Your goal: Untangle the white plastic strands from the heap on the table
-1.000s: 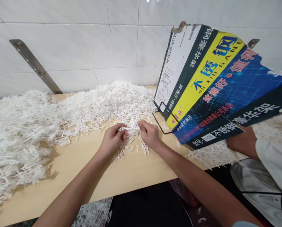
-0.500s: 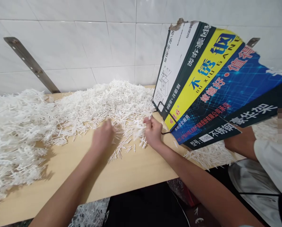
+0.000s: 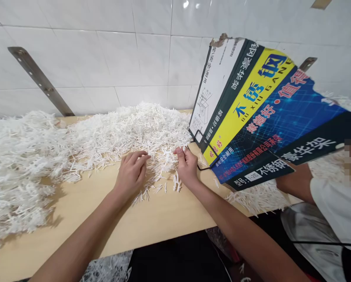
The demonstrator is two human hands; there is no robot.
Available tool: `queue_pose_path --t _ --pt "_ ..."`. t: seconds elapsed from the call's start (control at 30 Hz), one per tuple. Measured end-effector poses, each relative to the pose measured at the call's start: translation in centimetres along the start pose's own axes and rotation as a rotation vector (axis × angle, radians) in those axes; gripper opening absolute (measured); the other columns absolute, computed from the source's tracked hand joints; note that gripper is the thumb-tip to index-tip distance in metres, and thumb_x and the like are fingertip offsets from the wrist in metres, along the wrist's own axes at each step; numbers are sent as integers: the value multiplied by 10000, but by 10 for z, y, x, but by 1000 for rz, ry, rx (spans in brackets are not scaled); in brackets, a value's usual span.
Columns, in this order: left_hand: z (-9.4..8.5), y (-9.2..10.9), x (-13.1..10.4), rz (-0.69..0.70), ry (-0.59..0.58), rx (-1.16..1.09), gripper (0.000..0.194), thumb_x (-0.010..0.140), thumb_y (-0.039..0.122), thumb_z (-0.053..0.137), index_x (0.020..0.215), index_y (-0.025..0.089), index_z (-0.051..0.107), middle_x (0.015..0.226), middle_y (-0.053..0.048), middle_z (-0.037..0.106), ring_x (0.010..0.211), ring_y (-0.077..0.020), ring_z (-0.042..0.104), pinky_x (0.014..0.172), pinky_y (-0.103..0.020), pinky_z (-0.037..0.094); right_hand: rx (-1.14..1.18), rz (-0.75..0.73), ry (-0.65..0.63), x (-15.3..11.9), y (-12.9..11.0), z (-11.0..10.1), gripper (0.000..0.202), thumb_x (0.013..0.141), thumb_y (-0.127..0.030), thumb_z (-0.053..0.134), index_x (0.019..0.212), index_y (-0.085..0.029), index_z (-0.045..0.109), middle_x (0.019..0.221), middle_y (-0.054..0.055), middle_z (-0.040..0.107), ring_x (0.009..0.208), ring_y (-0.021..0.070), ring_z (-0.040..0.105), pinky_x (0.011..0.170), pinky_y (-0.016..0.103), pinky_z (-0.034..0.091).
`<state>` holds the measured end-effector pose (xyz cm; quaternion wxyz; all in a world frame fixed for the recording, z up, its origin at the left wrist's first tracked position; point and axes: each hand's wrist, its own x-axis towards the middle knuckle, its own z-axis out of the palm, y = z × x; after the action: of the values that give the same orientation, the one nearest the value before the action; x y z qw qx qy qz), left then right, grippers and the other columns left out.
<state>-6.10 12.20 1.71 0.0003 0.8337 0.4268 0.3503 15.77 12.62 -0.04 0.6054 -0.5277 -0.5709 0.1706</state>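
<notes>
White branched plastic pieces (image 3: 137, 125) lie in a long loose heap along the wooden board (image 3: 134, 231). My left hand (image 3: 131, 172) hovers at the heap's front edge, fingers loosely stretched and apart, with nothing visible in them. Just to its right, my right hand (image 3: 187, 165) is closed with thumb against curled fingers. A small bunch of the white pieces shows at its fingertips, and some poke out beneath the fist. Its palm side is hidden. Between both hands, loose pieces are scattered on the board.
A printed cardboard sheet (image 3: 251, 117) stands upright right of my hands, with a black wire frame (image 3: 204, 168) at its foot. Beyond it sits another person, whose arm (image 3: 295, 184) is near more white pieces. Metal bracket (image 3: 42, 84) on the tiled wall.
My left hand's fingers have spread from a blurred, closed shape. The right hand stays closed in nearly the same spot; the white bunch beside it looks looser and lower. The view shifted slightly.
</notes>
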Motion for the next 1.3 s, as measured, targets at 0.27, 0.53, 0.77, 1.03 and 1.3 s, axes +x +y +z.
queue_pose_path --t 0.27,0.53,0.77,1.03,1.3 --pt "7 11 -2 -3 -181 -298 481 887 502 722 1263 236 585 1120 -67 700 925 -214 660 833 -334 525 11 1 5 -3 -7 3 383 1045 -480 443 892 -200 655 690 7 624 599 154 558 607 274 411" --pt "10 20 1 -237 -56 -401 232 988 386 541 1021 199 674 979 -63 752 846 -198 682 796 -318 523 -88 -174 -193 -10 -13 10 354 1048 -415 431 829 -222 632 690 29 616 622 168 582 650 278 429" --pt "2 15 5 -329 -247 -527 215 902 251 535 972 181 726 879 -40 746 770 -191 650 703 -291 488 -73 13 -88 -5 -7 7 381 1030 -459 450 862 -209 683 652 12 600 601 171 545 606 287 396" --pt "-26 10 8 -73 -399 -518 327 962 332 521 693 184 635 633 -16 588 585 -143 505 608 -286 380 -47 106 -22 -1 1 6 337 982 -403 485 726 -206 583 628 -12 564 597 156 503 604 284 357" --pt "-44 -50 4 -386 189 -969 138 858 346 710 889 217 748 698 -36 665 599 -157 552 583 -302 446 12 154 73 10 12 8 333 975 -393 466 739 -195 592 710 10 618 705 173 553 667 283 387"
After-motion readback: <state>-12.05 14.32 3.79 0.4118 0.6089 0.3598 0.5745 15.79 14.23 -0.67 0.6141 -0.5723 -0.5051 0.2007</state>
